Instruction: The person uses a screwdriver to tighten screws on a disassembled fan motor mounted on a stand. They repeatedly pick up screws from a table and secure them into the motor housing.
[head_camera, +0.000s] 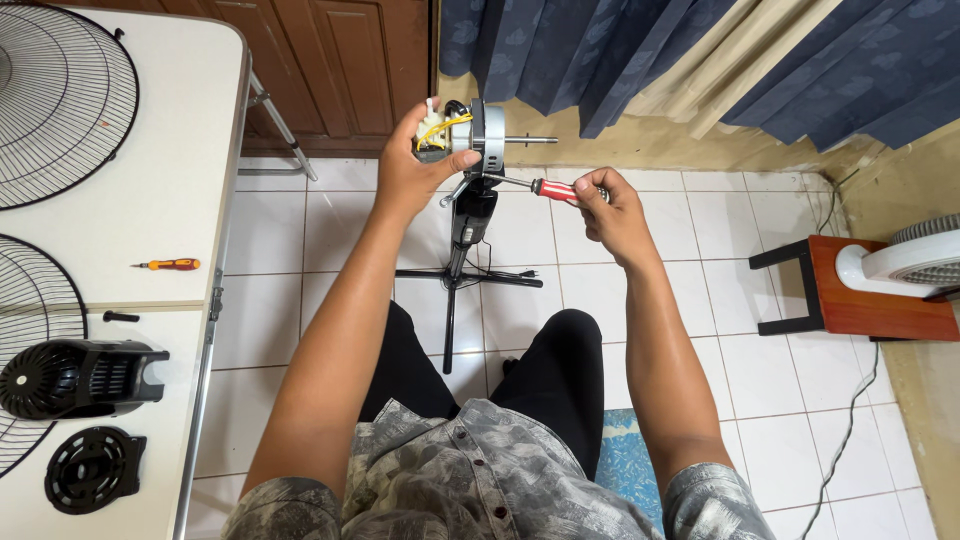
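Well left of your left grip (412, 165) the worktop (170, 180) carries fan grilles (55, 95) and a spare screwdriver (170, 264); that grip clasps the fan motor (470, 130), while your right grip (610, 205) is closed round the red-handled screwdriver (545, 188), tip at the motor.

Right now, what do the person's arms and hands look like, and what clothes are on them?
Both arms are bare from above the elbow down. The left hand and right hand wear no gloves, and no rings or watch show. Short sleeves of a grey patterned button-up shirt cover the upper arms. The dark trousers are black.
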